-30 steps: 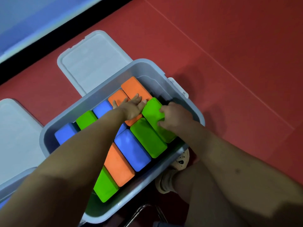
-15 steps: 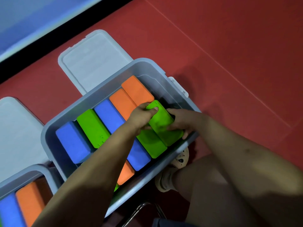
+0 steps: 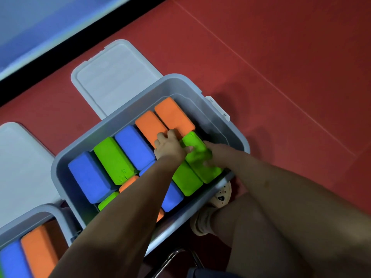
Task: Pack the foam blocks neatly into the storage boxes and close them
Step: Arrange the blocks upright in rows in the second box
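Both hands work one bright green rectangular foam block (image 3: 197,155) at the right end of the grey plastic storage box (image 3: 128,117) on the red floor: left hand (image 3: 170,147) and right hand (image 3: 212,155) clamp its sides. Soft matte foam compresses, so a hard shove could wedge it crooked against the orange foam blocks (image 3: 168,117), leaving it proud and blocking the translucent lid (image 3: 112,77).

Red matted floor (image 3: 281,57) – black strip (image 3: 60,55), pale blue wall (image 3: 40,21) beyond.
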Motion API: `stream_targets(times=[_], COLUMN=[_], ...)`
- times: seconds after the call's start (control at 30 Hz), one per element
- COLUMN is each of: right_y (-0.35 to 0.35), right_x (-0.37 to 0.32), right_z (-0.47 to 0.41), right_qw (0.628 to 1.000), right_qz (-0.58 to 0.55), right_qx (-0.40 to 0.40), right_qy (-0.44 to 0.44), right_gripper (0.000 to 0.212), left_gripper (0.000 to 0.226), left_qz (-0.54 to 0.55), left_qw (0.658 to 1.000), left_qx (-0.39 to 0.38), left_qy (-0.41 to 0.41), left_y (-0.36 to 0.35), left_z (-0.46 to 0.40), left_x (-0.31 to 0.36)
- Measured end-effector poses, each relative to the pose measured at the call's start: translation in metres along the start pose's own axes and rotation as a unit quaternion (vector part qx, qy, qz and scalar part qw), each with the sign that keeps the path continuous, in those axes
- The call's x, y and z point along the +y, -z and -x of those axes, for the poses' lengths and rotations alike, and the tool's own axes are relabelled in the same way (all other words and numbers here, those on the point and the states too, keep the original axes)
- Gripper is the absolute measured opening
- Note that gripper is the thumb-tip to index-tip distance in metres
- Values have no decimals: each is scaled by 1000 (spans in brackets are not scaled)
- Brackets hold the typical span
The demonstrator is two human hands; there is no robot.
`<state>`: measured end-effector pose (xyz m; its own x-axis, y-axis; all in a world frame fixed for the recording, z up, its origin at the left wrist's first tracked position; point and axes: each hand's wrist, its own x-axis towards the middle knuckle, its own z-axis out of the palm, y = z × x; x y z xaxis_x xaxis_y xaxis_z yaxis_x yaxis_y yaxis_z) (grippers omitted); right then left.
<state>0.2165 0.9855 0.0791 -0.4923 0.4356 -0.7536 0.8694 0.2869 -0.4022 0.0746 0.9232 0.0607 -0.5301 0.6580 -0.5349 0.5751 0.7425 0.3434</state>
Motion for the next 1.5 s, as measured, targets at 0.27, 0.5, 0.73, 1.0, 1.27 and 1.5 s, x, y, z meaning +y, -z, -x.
stream_targets(times=[0.27,0.5,0.73,1.0,1.27,1.5], right_y=[-14,-14,-18,-56,-138,-192], right_x=[17,8,-28,-155,-277,-351], right_z=[-32,-44,-29,60,128,166], right_qw=[1000,997,995,981,975,964], right_qz=[-5,47,-3,9,42,95], right_qx=[-24,-29,94,102,64,28], right_qy=[-15,-53,-21,167,209,245], right_gripper=[83,80,75,69,72,75], left_gripper=[101,95,64,66,58,60], left_qz=[-92,-89,121,248,309,376], left_qw=[994,994,985,964,930,900], left_qx=[-57,-50,-97,93,182,208], left_qy=[-3,-26,-77,21,79,77], left_y=[-14,-16,24,129,177,188], left_z=[-21,-18,36,141,271,331], left_x=[-6,-15,-67,-178,-288,-346])
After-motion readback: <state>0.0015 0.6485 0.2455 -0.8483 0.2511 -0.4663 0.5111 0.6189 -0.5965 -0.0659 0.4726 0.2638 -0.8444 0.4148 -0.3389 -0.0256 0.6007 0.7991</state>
